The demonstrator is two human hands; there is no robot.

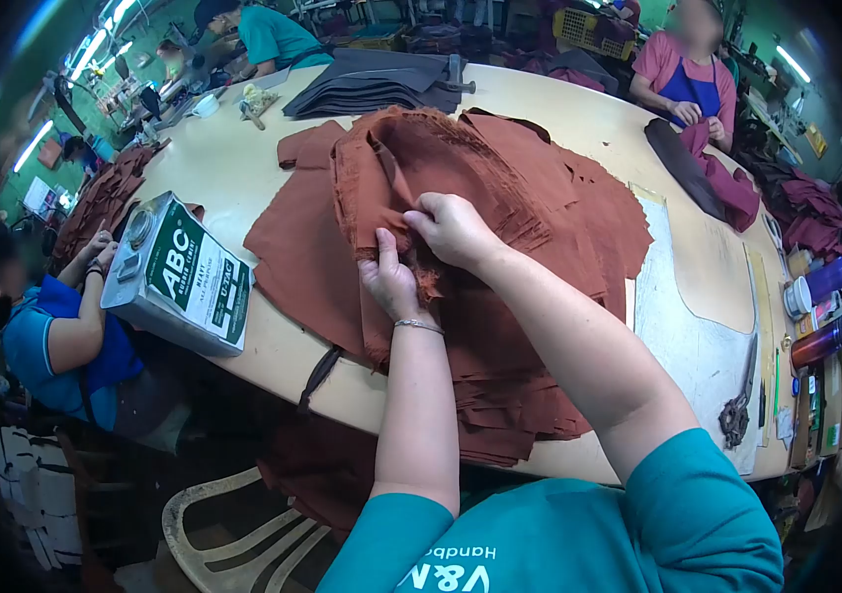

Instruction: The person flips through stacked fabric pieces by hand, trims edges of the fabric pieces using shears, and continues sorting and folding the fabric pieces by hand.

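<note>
A chair (184, 524) is seen below the near edge of the table (215, 163); scissors (734, 420) are laid toward that edge's right end. At mid-table, a stack of rust-brown cloth (461, 163) is raised over flat pieces (288, 237) of like colour. Its near side is gripped by the left hand (391, 282), fingers curled; it is pinched by the nearly closed right hand (454, 232). A metal can (184, 272) is noted at the left edge, dark sheets (367, 84) near the far edge.
</note>
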